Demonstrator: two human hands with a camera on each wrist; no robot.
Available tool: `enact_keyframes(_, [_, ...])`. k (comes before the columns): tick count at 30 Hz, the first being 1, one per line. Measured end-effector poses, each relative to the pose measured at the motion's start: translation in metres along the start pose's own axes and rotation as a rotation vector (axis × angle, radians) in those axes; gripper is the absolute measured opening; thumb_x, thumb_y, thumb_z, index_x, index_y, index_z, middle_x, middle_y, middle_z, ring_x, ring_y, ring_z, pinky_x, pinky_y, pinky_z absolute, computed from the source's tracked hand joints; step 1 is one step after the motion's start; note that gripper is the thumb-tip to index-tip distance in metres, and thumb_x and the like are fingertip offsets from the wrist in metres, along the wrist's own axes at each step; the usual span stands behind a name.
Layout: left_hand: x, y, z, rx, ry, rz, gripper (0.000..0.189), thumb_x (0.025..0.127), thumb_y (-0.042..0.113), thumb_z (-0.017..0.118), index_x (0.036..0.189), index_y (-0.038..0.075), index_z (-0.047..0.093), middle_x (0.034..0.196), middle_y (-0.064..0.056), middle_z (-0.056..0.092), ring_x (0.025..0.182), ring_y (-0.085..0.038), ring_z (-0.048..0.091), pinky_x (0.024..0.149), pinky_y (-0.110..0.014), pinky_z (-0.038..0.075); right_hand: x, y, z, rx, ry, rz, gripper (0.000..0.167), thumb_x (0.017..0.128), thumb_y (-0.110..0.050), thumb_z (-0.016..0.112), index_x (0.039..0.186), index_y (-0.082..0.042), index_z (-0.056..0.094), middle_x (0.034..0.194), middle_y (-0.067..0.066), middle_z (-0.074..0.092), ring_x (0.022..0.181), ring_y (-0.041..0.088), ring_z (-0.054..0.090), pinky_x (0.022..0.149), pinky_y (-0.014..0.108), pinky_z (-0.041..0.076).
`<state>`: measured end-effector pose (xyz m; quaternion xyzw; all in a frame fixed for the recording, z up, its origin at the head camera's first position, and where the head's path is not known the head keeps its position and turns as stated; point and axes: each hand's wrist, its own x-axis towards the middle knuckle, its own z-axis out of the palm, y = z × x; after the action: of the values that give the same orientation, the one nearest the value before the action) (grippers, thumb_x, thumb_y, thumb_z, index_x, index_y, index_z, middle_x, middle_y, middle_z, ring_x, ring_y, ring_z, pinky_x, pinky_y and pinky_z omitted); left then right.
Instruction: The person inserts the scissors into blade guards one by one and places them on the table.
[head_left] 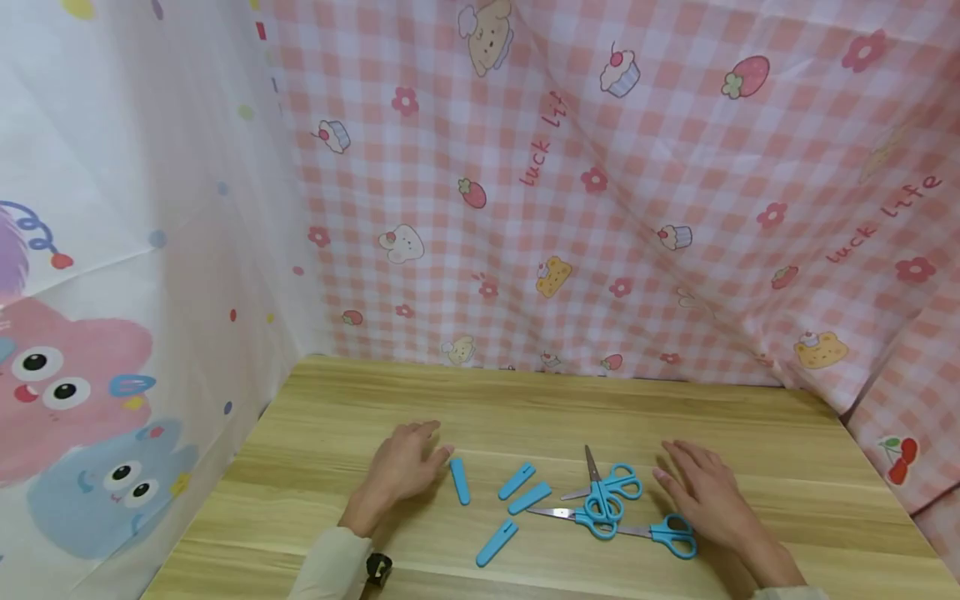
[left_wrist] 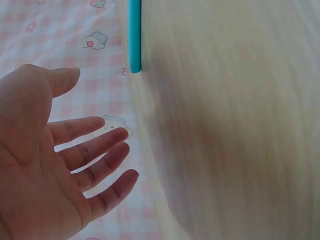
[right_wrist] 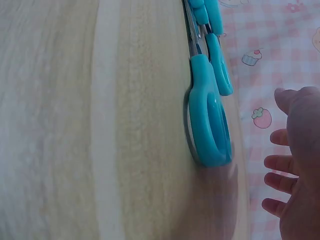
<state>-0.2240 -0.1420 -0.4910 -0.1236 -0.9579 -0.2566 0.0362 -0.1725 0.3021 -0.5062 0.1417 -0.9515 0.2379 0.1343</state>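
Note:
Several pairs of scissors with light-blue handles lie in an overlapping cluster on the table; the rightmost pair of scissors (head_left: 673,536) points its blades left. One pair of scissors (head_left: 594,477) at the back of the cluster has its blades spread. Left of them are several loose light-blue blade covers (head_left: 497,543). My left hand (head_left: 405,467) is beside the leftmost blade cover (head_left: 460,482), fingers relaxed, holding nothing. To the right of the scissors is my right hand (head_left: 705,492), its fingers extended and free. In the right wrist view it is apart from the nearest scissors handle (right_wrist: 202,110).
The wood-grain table (head_left: 300,475) ends against a pink checked cloth (head_left: 450,250) at the back. A white cloth with cartoon figures (head_left: 90,375) hangs on the left. A dark band (head_left: 379,570) is on my left wrist.

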Motion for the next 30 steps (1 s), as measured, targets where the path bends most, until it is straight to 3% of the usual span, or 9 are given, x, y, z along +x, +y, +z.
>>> enact_keyframes(5, [0.001, 0.003, 0.003, -0.048, -0.008, 0.020, 0.048, 0.096, 0.033, 0.065, 0.132, 0.002, 0.060, 0.128, -0.019, 0.063, 0.123, -0.040, 0.054, 0.101, -0.055, 0.044, 0.003, -0.002, 0.003, 0.026, -0.003, 0.012, 0.048, 0.099, -0.027, 0.061, 0.134, 0.005, 0.054, 0.135, 0.031, 0.051, 0.124, 0.049, 0.042, 0.099, 0.069, 0.027])
enact_keyframes(11, [0.003, 0.008, 0.007, -0.089, -0.027, 0.075, 0.043, 0.094, 0.028, 0.068, 0.128, 0.002, 0.063, 0.114, -0.015, 0.069, 0.110, -0.034, 0.061, 0.093, -0.052, 0.049, 0.006, -0.004, 0.009, 0.057, 0.031, -0.039, 0.041, 0.094, -0.019, 0.067, 0.126, 0.006, 0.060, 0.127, 0.029, 0.058, 0.119, 0.048, 0.049, 0.096, 0.067, 0.032])
enact_keyframes(17, [0.005, 0.014, 0.013, -0.079, -0.050, 0.124, 0.039, 0.094, 0.027, 0.069, 0.125, 0.003, 0.065, 0.109, -0.013, 0.071, 0.107, -0.033, 0.061, 0.095, -0.057, 0.044, 0.010, -0.008, 0.015, 0.111, -0.022, -0.020, 0.040, 0.096, -0.020, 0.065, 0.127, 0.004, 0.060, 0.128, 0.025, 0.059, 0.121, 0.046, 0.049, 0.098, 0.066, 0.034])
enact_keyframes(25, [0.009, 0.022, 0.018, -0.173, -0.141, 0.176, 0.037, 0.095, 0.024, 0.068, 0.124, 0.002, 0.064, 0.107, -0.011, 0.070, 0.099, -0.025, 0.064, 0.085, -0.044, 0.053, 0.015, -0.011, 0.020, 0.211, -0.074, -0.001, 0.043, 0.096, -0.021, 0.067, 0.130, 0.005, 0.058, 0.124, 0.021, 0.063, 0.119, 0.046, 0.053, 0.097, 0.065, 0.040])
enact_keyframes(30, [0.011, 0.027, 0.020, -0.189, -0.188, 0.203, 0.038, 0.095, 0.024, 0.068, 0.125, 0.002, 0.063, 0.108, -0.011, 0.070, 0.102, -0.026, 0.065, 0.090, -0.044, 0.052, 0.020, -0.011, 0.022, 0.225, -0.102, 0.023, 0.046, 0.093, -0.020, 0.070, 0.132, 0.003, 0.057, 0.123, 0.020, 0.064, 0.118, 0.045, 0.054, 0.099, 0.064, 0.039])
